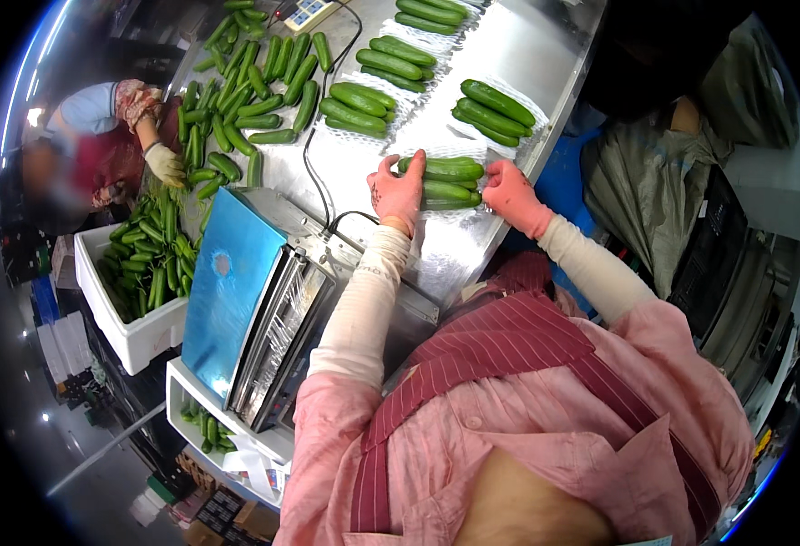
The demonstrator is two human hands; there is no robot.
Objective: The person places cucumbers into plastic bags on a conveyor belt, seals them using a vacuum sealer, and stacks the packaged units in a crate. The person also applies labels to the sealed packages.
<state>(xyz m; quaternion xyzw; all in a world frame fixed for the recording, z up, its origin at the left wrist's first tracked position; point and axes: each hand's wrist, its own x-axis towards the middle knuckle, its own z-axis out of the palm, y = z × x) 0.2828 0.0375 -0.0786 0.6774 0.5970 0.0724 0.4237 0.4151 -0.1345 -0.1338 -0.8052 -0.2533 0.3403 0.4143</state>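
Note:
Both my hands wear pink gloves and hold a small bundle of green cucumbers (451, 169) from its two ends, over the metal table. My left hand (396, 193) grips the left end, thumb and fingers bent round it. At the right end, the fingers of my right hand (515, 197) press together against the cucumber tips. White foam netting (445, 146) shows beside and behind the bundle. Just beyond lies another cucumber group (494, 111) on netting, and further groups (355, 109) sit in a row to the left and back.
A blue-topped machine (236, 282) stands left of my left forearm. Loose cucumbers (263, 105) cover the table's far left, near a black cable (307, 164). A co-worker's gloved hand (164, 165) is above a white crate (145, 341) of cucumbers. Grey sacks (646, 191) stand at right.

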